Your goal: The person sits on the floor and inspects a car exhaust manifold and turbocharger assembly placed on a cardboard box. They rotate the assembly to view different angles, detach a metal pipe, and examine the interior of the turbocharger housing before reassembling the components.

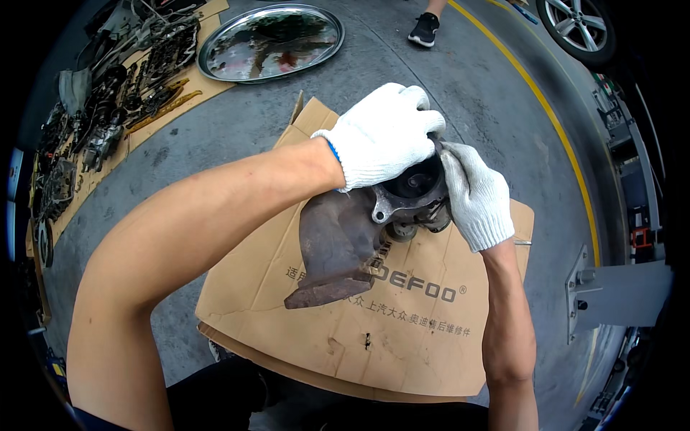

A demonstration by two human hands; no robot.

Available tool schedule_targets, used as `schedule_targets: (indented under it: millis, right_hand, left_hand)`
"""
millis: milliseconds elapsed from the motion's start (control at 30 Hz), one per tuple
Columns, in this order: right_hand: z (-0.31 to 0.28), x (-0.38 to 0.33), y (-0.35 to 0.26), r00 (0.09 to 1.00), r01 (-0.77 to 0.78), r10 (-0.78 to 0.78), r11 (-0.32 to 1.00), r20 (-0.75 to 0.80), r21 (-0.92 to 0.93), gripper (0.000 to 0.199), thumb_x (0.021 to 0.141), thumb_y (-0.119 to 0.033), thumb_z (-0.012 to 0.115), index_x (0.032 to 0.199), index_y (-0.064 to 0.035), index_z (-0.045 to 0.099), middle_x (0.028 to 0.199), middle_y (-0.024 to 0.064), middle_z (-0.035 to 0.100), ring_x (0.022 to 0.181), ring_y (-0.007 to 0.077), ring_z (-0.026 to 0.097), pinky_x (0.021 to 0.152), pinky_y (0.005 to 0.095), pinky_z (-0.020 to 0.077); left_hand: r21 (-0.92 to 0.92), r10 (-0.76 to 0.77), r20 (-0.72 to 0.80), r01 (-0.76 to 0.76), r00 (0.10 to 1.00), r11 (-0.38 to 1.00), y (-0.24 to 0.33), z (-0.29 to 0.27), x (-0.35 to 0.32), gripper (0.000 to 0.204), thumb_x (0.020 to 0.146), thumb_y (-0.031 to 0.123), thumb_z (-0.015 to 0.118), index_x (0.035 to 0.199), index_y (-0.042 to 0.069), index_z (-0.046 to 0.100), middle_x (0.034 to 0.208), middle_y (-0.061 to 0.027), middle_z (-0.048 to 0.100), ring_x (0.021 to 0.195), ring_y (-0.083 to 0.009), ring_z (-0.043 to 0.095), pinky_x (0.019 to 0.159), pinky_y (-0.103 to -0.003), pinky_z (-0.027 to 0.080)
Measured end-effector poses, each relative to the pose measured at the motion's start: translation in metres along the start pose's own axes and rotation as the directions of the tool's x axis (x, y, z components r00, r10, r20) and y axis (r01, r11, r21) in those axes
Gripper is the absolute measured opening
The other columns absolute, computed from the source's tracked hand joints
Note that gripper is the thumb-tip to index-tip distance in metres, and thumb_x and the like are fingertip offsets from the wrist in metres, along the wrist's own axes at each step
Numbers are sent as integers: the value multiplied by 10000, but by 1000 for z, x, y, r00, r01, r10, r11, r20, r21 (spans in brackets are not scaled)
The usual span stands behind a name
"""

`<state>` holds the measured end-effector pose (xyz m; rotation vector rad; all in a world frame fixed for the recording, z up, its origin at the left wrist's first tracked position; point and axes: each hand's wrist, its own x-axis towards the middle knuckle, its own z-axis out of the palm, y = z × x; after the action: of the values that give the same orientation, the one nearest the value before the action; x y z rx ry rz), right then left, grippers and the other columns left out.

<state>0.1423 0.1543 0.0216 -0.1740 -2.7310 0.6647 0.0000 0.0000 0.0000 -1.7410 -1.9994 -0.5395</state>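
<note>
A turbocharger (pixel 334 233) with a dark, rust-brown cast housing rests on the flat top of a cardboard box (pixel 402 359). Its round opening faces up, and a dark hub shows inside. My left hand (pixel 388 133), in a white knit glove, reaches over the top and curls its fingers on the far rim of that opening. From the right, my right hand (pixel 478 197), gloved the same way, grips the rim's right side between thumb and fingers. The two hands nearly meet there, and the fingertips are partly hidden. Below the opening, the flanged outlet points toward me.
Beyond the box, a round metal tray (pixel 272 43) holding dark, oily liquid lies on the grey floor. Greasy engine parts (pixel 108 108) cover cardboard at the far left. A person's shoe (pixel 425 30) shows at the top. A grey metal post (pixel 618 294) stands on the right, near a yellow floor line.
</note>
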Motion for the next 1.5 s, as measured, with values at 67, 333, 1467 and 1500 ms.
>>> schedule_targets:
  millis: [67, 333, 1467, 1500]
  right_hand:
    - [-1, 0, -1, 1000, 8, -8, 1000, -1, -5, 254, 1031, -256, 606, 1189, -73, 682, 952, 187, 741, 832, 369, 735, 732, 408, 577]
    - [-2, 0, -1, 1000, -3, 3, 1000, 7, 7, 250, 1030, -254, 607, 1187, -75, 683, 945, 187, 741, 829, 368, 736, 732, 411, 577]
    - [8, -120, -7, 973, 118, -110, 993, -203, 23, 283, 960, -200, 700, 1207, -64, 680, 752, 135, 702, 610, 289, 691, 589, 390, 557]
    - [2, -134, -5, 987, 99, -96, 995, -131, 14, 316, 944, -197, 713, 1223, -53, 671, 731, 125, 685, 590, 284, 674, 570, 391, 540]
  left_hand:
    - [-6, -1, -33, 1, 999, 1000, -1, 4, -1, 164, 830, 218, 686, 876, 105, 797, 1148, -25, 716, 1129, -256, 612, 968, -413, 503]
    - [-47, 46, -49, -48, 998, 998, -4, 1, 1, 167, 836, 224, 683, 881, 104, 790, 1113, -27, 712, 1096, -257, 615, 953, -409, 504]
    - [-545, -375, 514, 631, 772, 551, 79, -50, -59, 540, 1030, 309, 633, 1422, -38, 499, 1289, -270, 650, 1188, -379, 665, 1008, -421, 528]
    - [-509, -356, 515, 612, 780, 605, 91, -53, -59, 499, 1016, 285, 648, 1378, -42, 543, 1278, -271, 648, 1150, -391, 677, 978, -424, 541]
